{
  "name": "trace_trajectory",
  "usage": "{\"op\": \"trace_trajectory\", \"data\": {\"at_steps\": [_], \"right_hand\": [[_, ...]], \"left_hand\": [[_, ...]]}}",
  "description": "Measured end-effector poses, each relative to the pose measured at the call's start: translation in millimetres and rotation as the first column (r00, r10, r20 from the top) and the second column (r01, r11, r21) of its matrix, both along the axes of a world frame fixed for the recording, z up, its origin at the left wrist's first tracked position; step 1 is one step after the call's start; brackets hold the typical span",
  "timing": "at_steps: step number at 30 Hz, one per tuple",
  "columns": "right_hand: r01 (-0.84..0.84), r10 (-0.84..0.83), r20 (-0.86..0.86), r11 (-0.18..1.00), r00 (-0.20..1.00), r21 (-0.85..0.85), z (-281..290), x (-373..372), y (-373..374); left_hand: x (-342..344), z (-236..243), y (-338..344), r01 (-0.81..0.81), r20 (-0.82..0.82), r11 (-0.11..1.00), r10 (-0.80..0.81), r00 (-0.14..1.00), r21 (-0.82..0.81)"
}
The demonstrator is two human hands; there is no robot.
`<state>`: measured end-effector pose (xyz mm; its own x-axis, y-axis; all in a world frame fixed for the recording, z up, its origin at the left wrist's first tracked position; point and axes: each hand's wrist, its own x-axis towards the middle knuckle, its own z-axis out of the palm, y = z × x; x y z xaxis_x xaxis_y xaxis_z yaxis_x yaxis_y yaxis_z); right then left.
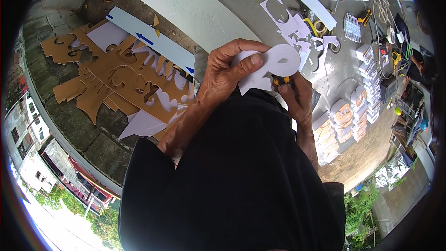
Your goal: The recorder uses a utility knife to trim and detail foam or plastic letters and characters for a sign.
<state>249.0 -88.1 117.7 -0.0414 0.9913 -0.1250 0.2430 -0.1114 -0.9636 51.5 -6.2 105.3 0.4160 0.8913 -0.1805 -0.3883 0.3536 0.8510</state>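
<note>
- Concrete floor strewn with brown cutouts.
- Left hand pinches a white cut shape.
- Right hand, grip closed round a yellow-black knife, seems mid-trim; careful edge-following needed.

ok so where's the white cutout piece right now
In the head view, the white cutout piece sits just above centre, pinched by the left hand, with the right hand holding a yellow-handled tool at its lower edge.
</note>
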Motion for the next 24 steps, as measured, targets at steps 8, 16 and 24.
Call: {"op": "trace_trajectory", "data": {"at_steps": [8, 16, 24], "right_hand": [[-0.024, 0.023, 0.052, 0.999, 0.998, 0.027, 2.0, 1.0, 4.2], [0.310, -0.321, -0.037, 0.934, 0.946, -0.179, -16.2, 20.5, -10.3], [0.387, -0.391, -0.410, 0.917, 0.824, -0.096, -0.4, 14.0, 1.9]], "left_hand": [[-2.1, 7.2, 1.3, 0.091, -0.125, 0.990, -0.078, 0.989, 0.104], [-2.1, 9.4, 3.8, 0.132, -0.375, 0.967, -0.042, 0.926, 0.217], [1.9, 9.9, -0.3, 0.158, -0.463, 0.921, 0.027, 0.886, 0.356]]}}
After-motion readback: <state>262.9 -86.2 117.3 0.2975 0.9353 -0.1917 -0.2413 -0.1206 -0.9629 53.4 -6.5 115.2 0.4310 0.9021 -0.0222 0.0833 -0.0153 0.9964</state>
